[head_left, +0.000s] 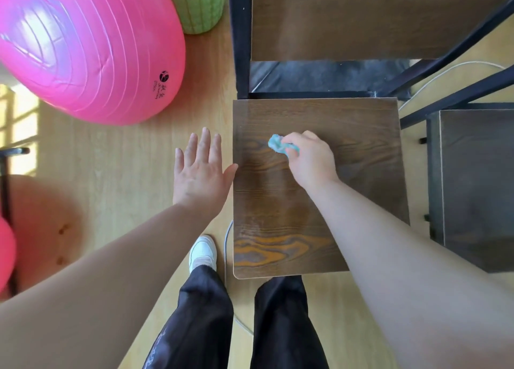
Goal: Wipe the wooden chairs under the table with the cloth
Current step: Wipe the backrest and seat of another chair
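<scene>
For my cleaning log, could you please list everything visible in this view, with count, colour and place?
chair seat: one, brown wood grain, centre
cloth: one, teal, on the chair seat
second seat: one, darker brown, right edge
wooden panel: one, brown, top
frame bars: several, black, around the seats
exercise ball: one, pink, upper left
ribbed object: one, green, top, behind the ball
round object: one, orange-red, lower left
cable: two stretches, white, on the floor
trouser legs: two, black, bottom centre
shoe: one, white, left of the seat
left hand: one, fingers straight, beside the seat's left edge
right hand: one, gripping the cloth
</scene>
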`<move>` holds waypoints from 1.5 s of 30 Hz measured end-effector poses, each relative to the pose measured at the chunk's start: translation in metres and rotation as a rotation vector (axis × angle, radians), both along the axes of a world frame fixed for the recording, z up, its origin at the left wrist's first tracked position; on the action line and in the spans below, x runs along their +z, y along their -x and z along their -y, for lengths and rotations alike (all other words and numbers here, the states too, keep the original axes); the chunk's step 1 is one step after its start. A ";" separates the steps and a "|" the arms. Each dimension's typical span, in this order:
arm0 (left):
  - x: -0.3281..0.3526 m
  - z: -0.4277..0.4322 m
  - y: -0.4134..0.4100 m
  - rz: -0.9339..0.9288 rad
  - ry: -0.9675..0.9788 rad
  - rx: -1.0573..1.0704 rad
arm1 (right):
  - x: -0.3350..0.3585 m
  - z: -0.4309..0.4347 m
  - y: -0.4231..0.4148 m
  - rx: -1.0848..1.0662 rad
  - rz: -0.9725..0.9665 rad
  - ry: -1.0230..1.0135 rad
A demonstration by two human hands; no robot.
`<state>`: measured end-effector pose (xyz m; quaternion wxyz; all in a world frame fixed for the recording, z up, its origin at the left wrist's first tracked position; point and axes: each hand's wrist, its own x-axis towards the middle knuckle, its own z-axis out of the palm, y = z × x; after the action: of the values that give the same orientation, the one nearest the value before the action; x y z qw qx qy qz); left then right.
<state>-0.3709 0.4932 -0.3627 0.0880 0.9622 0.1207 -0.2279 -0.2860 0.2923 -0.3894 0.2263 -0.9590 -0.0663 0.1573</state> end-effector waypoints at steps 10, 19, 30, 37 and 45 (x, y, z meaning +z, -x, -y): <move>0.014 -0.020 0.019 -0.021 -0.013 -0.029 | 0.010 -0.020 0.072 0.093 -0.036 -0.162; 0.005 -0.024 0.020 -0.028 -0.018 -0.049 | 0.001 -0.093 -0.058 0.023 0.065 -0.111; 0.019 -0.025 0.033 -0.036 0.063 -0.090 | -0.010 -0.071 0.034 0.233 0.006 0.025; 0.030 -0.021 0.046 -0.058 0.035 -0.134 | 0.000 -0.013 0.157 0.461 -0.058 0.019; 0.030 0.016 0.054 -0.082 0.000 -0.180 | 0.007 0.017 0.192 0.371 -0.211 -0.073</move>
<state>-0.4251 0.4772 -0.3324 0.0620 0.9590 0.0374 -0.2739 -0.4779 0.2752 -0.3826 0.2339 -0.8996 -0.2232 0.2934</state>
